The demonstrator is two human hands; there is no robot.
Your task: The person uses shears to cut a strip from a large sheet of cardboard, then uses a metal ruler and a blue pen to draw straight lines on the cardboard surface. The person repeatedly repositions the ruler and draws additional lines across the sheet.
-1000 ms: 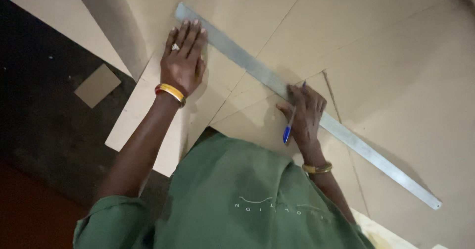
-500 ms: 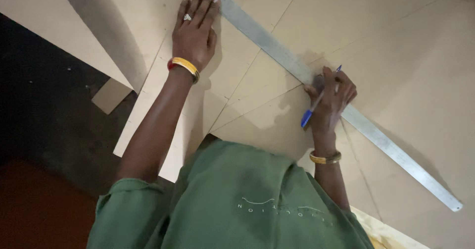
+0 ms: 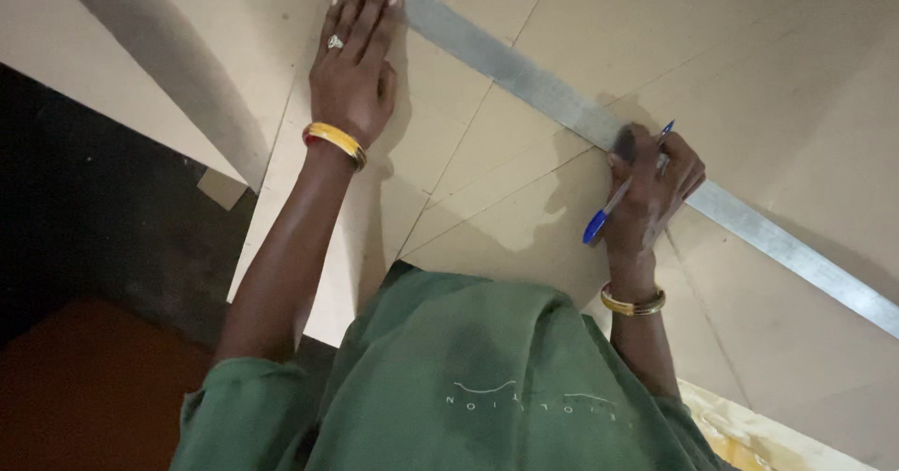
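Note:
A long metal ruler (image 3: 524,78) lies diagonally across sheets of tan cardboard (image 3: 749,68). My left hand (image 3: 354,64) rests flat with fingers together, its fingertips on the ruler's upper left end; it wears a ring and a yellow bangle. My right hand (image 3: 651,185) grips a blue pen (image 3: 618,199) and presses against the middle of the ruler, the pen's cap end pointing down and left. A gold bangle sits on that wrist.
Several overlapping cardboard sheets cover the floor, with pencil lines and seams across them. A dark floor (image 3: 84,218) lies at the left with a small cardboard scrap (image 3: 221,188) on it. My green garment (image 3: 468,377) fills the lower middle. A yellowish patch (image 3: 740,438) shows at the bottom right.
My right hand has slid along the ruler with the pen. My left hand stays pressed on the ruler's end. The view has shifted, so everything sits higher in the frame.

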